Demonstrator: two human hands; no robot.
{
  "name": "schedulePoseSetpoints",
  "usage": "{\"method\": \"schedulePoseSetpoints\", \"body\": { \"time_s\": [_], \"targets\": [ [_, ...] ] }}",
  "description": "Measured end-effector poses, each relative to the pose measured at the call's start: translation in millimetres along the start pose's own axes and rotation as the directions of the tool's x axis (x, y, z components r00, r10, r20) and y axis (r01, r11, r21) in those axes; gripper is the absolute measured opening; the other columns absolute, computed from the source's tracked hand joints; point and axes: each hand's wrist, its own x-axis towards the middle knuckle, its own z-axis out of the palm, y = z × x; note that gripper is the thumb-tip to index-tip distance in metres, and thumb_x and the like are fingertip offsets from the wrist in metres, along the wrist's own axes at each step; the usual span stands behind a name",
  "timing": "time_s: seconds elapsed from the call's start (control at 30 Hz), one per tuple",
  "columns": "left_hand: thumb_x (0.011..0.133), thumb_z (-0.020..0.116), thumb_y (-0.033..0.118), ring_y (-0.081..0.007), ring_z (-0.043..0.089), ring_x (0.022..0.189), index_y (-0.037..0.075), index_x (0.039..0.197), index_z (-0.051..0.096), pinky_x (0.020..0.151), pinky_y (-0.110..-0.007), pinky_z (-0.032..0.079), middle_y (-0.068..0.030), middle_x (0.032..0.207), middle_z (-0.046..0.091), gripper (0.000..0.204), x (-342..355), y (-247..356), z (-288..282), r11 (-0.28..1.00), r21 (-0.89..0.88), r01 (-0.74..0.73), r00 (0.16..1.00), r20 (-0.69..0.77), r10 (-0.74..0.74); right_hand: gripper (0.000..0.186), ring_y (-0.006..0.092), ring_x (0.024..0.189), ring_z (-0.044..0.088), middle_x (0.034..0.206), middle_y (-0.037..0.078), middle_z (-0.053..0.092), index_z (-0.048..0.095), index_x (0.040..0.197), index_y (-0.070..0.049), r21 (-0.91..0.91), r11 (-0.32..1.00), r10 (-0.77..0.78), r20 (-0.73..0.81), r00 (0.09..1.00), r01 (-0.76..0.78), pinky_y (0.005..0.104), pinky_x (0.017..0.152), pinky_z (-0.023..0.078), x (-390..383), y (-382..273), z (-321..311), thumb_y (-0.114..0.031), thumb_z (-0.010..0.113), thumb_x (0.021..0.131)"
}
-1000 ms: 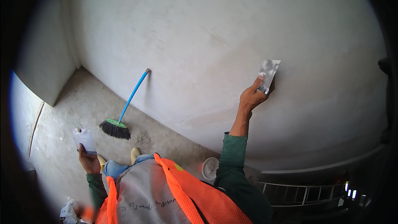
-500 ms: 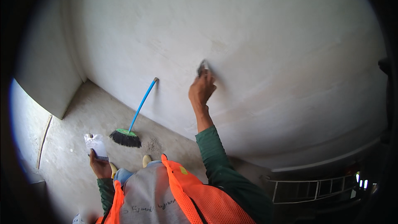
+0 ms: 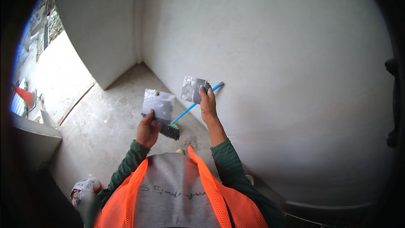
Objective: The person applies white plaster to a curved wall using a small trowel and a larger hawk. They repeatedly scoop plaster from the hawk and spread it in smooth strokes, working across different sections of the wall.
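My left hand (image 3: 147,131) is closed round the lower edge of a flat, squarish putty scraper (image 3: 158,105), its pale face turned up with a small brownish lump near the far edge. To the right and slightly higher, my right hand (image 3: 208,106) grips a second squarish scraper (image 3: 192,90) at its dark right edge. Whitish smears mark this blade. The two scrapers are close together but apart, both in front of my chest and off the wall. Fingers beneath each blade are partly hidden.
A broom with a blue handle (image 3: 184,112) leans on the plastered wall (image 3: 287,80), its dark bristles (image 3: 170,132) on the concrete floor (image 3: 101,118). Grey debris (image 3: 190,141) lies beside it. At far left are an orange cone (image 3: 26,97) and a white sack-like bundle (image 3: 85,187).
My right hand has come off the wall with its scraper and moved toward the left one. My left hand has risen with its scraper. The view has swung left.
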Motion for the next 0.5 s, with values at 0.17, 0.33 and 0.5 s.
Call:
{"method": "schedulePoseSetpoints", "body": {
  "time_s": [0.17, 0.33, 0.5],
  "targets": [
    [0.109, 0.053, 0.041, -0.0205, 0.051, 0.136, 0.012, 0.145, 0.053, 0.117, -0.048, 0.03, -0.0022, 0.146, 0.058, 0.046, 15.7, 11.1, 21.9, 0.975, 0.202, 0.094, 0.992, 0.058, -0.108, 0.036, 0.0149, 0.113, 0.063, 0.125, 0.006, 0.064, 0.054, 0.137, -0.002, 0.332, 0.938, 0.067, 0.111, 0.992, -0.1, 0.0328, 0.098, 0.053, -45.2, 50.0, 67.7, -0.022, 0.055, 0.107],
    [0.105, 0.062, 0.039, -0.0196, 0.055, 0.13, 0.006, 0.136, 0.059, 0.116, -0.046, 0.035, -0.0031, 0.134, 0.064, 0.044, 24.3, 30.9, 16.2, 0.956, 0.274, 0.1, 0.995, -0.041, -0.092, 0.038, 0.0132, 0.112, 0.062, 0.124, 0.003, 0.064, 0.055, 0.135, -0.008, 0.337, 0.94, 0.099, -0.102, 0.99, -0.059, 0.034, 0.093, 0.055, -79.3, 74.2, 100.0, -0.036, 0.055, 0.109],
    [0.104, 0.065, 0.036, -0.0152, 0.064, 0.101, 0.002, 0.114, 0.069, 0.094, -0.033, 0.049, -0.0046, 0.109, 0.071, 0.036, 33.1, 37.7, 14.0, 0.873, 0.463, -0.152, 0.988, 0.095, 0.122, 0.033, 0.0106, 0.091, 0.063, 0.114, 0.001, 0.065, 0.059, 0.129, -0.011, 0.384, 0.916, 0.202, -0.19, 0.961, -0.117, 0.027, 0.069, 0.053, -108.2, 66.7, 126.7, -0.031, 0.066, 0.104]
  ]
}}
